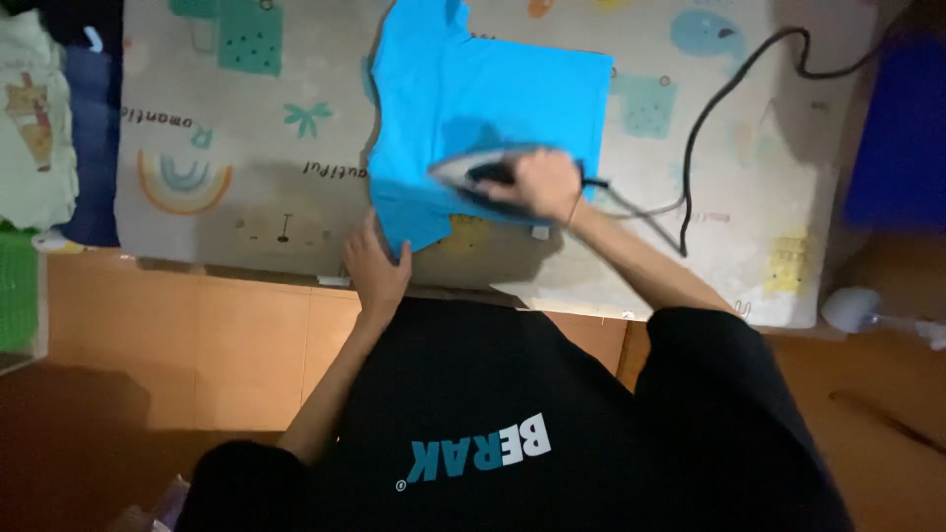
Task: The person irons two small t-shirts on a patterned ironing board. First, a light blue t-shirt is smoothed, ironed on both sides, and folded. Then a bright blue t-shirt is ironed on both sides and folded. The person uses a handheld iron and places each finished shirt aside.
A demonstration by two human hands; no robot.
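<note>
- Head view: my right hand (540,183) sits just right of the frame's centre, fingers clenched around the dark handle of a grey-soled electric iron (471,177).
- The iron rests flat on the bright blue cotton T-shirt (493,94), its pointed tip aimed toward the left of the frame, over the shirt's lower part.
- That blue T-shirt lies spread in the upper middle of the frame, one sleeve reaching toward the top edge and its lower hem near me.
- My left hand (376,266) is below and left of the iron, at the shirt's lower left corner; the fingers lie spread and flat against the cloth edge, pressing rather than gripping.
- The two hands are near each other but not touching.
- The shirt lies on a pale padded mat printed with pastel rainbow, leaf and block shapes (197,148), which fills most of the upper half of the frame.
- A black power cord (705,128) runs from behind my right hand, loops over the mat and leaves at the upper right.
- Below the mat, brown floor tiles (197,335) show at the lower left.
- At the far left edge lies a pale garment with a cartoon bear print (34,118), well apart from both hands.
- My black printed shirt (512,424) fills the lower centre.
</note>
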